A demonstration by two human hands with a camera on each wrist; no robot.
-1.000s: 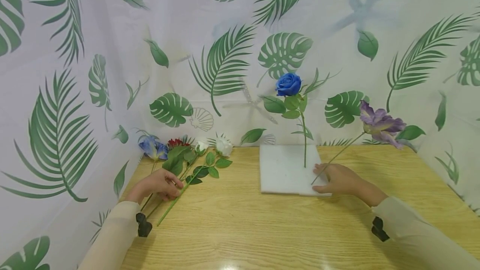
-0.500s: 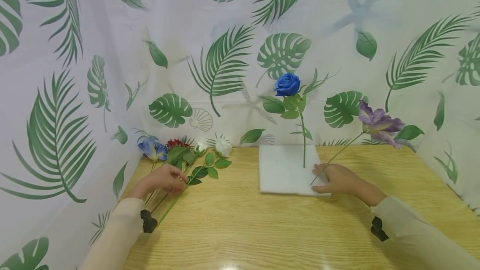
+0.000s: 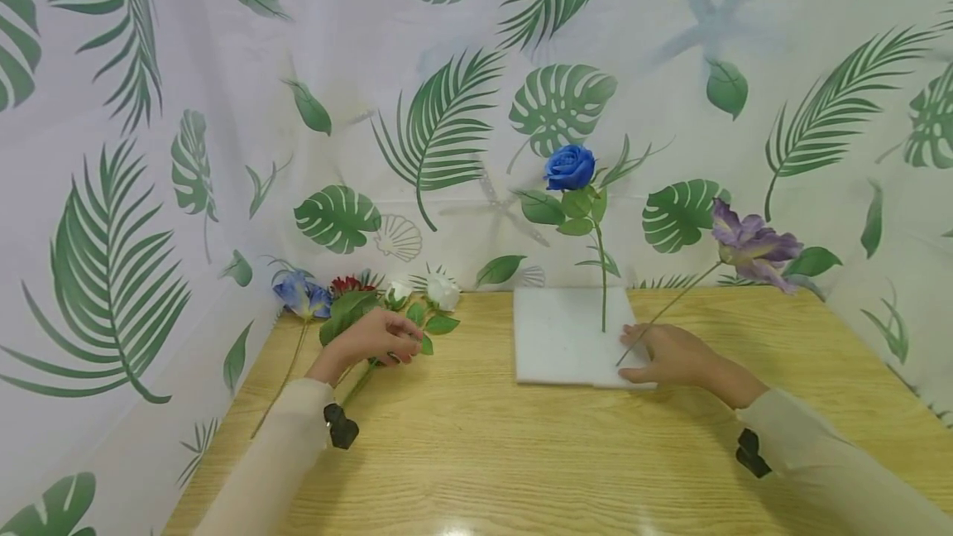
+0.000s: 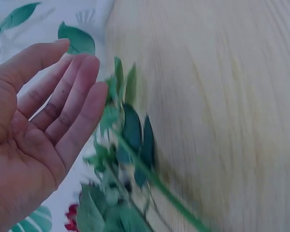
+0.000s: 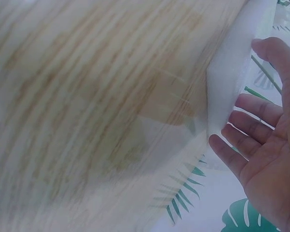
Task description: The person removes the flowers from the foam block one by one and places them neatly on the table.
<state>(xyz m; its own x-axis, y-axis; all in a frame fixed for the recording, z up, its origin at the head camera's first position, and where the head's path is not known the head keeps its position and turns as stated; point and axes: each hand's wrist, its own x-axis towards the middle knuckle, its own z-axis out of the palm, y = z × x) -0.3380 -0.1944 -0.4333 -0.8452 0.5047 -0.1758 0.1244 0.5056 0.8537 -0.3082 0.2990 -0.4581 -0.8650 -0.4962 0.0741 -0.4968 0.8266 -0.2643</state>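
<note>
At the far left of the bench (image 3: 462, 461), the blue flower (image 3: 301, 296) lies with its head near the back edge and its stem angled toward the near side. Beside it lies the red flower (image 3: 348, 286), partly covered by leaves. The left hand (image 3: 375, 336) is positioned over the neighbouring stems; its grip is wide and holds nothing, fingers loosely bent. Whether the fingertips touch the leaves cannot be told. Next in order are the white bud (image 3: 398, 294) and the white rose (image 3: 443, 293); the heads all lie toward the back, presumably so that the stems are within reach. The white pad (image 3: 558, 346) lies flat and apparently serves as the base for stems. The blue rose (image 3: 570, 168) stands upright in it. The right hand (image 3: 673, 354) rests at the pad's right edge, grip wide, thumb and fingers spread, probably to steady the pad. Between them passes the stem of the purple flower (image 3: 755, 246), which leans rightward from the pad, its large head overhanging the hand's side.
</note>
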